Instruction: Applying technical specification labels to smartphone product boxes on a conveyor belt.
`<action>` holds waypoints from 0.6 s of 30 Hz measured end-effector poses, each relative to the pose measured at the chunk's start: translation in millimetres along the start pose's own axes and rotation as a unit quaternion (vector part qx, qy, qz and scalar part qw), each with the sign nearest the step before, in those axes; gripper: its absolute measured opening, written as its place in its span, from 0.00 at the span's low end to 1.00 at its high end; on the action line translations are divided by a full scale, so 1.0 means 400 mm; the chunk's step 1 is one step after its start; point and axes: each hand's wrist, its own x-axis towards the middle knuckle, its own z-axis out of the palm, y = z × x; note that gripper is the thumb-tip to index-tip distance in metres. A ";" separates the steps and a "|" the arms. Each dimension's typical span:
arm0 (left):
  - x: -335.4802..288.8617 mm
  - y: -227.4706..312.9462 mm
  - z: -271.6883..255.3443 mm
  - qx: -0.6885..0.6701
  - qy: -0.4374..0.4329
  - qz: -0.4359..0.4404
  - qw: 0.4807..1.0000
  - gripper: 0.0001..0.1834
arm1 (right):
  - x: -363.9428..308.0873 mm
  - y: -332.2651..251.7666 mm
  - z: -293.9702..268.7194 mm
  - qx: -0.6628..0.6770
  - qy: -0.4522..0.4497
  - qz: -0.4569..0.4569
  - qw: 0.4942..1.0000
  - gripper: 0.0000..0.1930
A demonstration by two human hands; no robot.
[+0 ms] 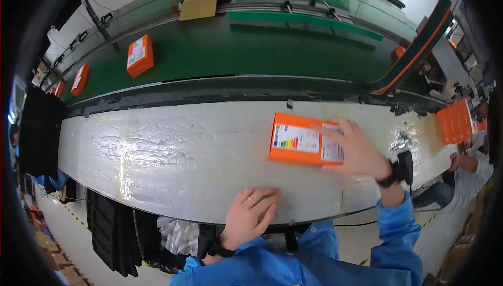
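Observation:
An orange cardboard box (295, 155) with white printed labels and a coloured bar chart lies on the pale worktable (209, 149), right of its middle. My right hand (361, 152) spans the box's right end, thumb along the near side and fingers over the far part; it looks slightly blurred. Near the table's front edge rests my left hand (249, 215), empty, its fingers loosely extended to the right and the thumb apart. The left hand does not touch the box.
Beyond the table runs a green conveyor belt (209, 50) carrying several orange boxes (140, 56) at the left. A slanted dark guard (416, 47) rises at the right. Another person (469, 170) sits at the right end, near an orange carton (455, 122). Black trays (110, 233) stand below left.

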 end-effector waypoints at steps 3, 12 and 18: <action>0.003 0.000 0.008 0.019 0.035 0.007 0.999 0.09 | 0.128 0.140 -0.009 -0.001 0.062 -0.071 0.996 0.41; -0.005 -0.010 0.029 0.074 0.049 -0.005 0.996 0.09 | 0.577 0.479 0.003 -0.075 0.206 0.040 0.975 0.27; -0.006 0.001 0.037 0.104 0.061 -0.025 0.992 0.10 | 0.649 0.288 0.156 -0.082 0.305 -0.027 0.948 0.13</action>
